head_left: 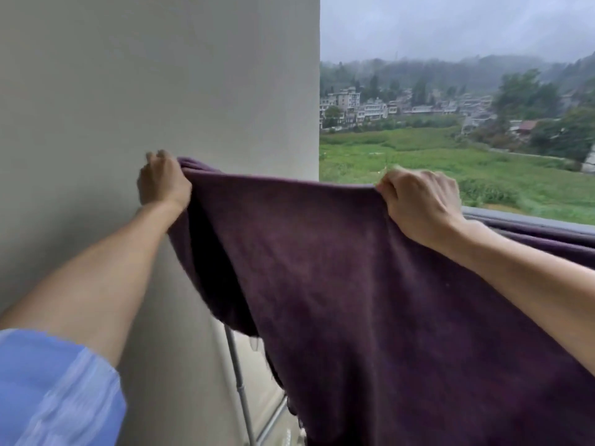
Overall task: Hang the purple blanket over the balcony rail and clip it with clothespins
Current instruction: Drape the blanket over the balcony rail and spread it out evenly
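Blue sleeve (54,387) covers the left upper arm at the lower left corner. Both arms reach forward and hold the purple blanket (354,284) up by its top edge, which is stretched between them. The left hand (162,181) grips the bunched corner close to the grey wall (161,75), fingers (159,156) curled over the cloth's far side. The right hand (418,204) clenches the hem. Past the right wrist, the cloth runs along the balcony rail (531,220).
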`<action>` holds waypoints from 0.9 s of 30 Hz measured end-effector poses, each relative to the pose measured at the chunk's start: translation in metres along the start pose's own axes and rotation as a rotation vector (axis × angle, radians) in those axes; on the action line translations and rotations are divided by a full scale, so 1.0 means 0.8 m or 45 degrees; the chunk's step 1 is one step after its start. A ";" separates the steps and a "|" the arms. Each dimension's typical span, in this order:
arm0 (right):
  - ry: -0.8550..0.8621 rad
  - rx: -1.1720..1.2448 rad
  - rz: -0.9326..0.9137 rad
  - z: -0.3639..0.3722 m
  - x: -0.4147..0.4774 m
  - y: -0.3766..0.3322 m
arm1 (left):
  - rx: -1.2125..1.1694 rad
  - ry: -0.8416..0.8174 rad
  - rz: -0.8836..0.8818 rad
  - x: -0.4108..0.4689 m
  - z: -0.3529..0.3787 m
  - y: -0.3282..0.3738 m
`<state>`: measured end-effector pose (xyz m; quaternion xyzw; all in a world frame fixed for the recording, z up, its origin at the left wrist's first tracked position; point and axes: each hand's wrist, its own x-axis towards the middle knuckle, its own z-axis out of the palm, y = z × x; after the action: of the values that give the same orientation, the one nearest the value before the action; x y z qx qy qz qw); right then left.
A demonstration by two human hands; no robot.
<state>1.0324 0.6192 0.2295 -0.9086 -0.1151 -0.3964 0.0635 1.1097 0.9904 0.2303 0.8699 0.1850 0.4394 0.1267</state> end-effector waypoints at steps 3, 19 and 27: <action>0.123 0.177 -0.051 -0.013 0.040 -0.049 | -0.042 0.137 -0.186 0.023 -0.017 -0.034; -0.488 0.071 -0.050 0.027 -0.011 0.005 | -0.839 -0.597 -0.483 -0.038 0.071 -0.014; -0.263 0.182 -0.018 0.015 -0.016 0.010 | -0.624 -0.421 -0.535 -0.054 0.115 0.034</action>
<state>1.0349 0.6122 0.2119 -0.9369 -0.1554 -0.2920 0.1130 1.1663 0.9420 0.1562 0.8160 0.2258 0.2885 0.4472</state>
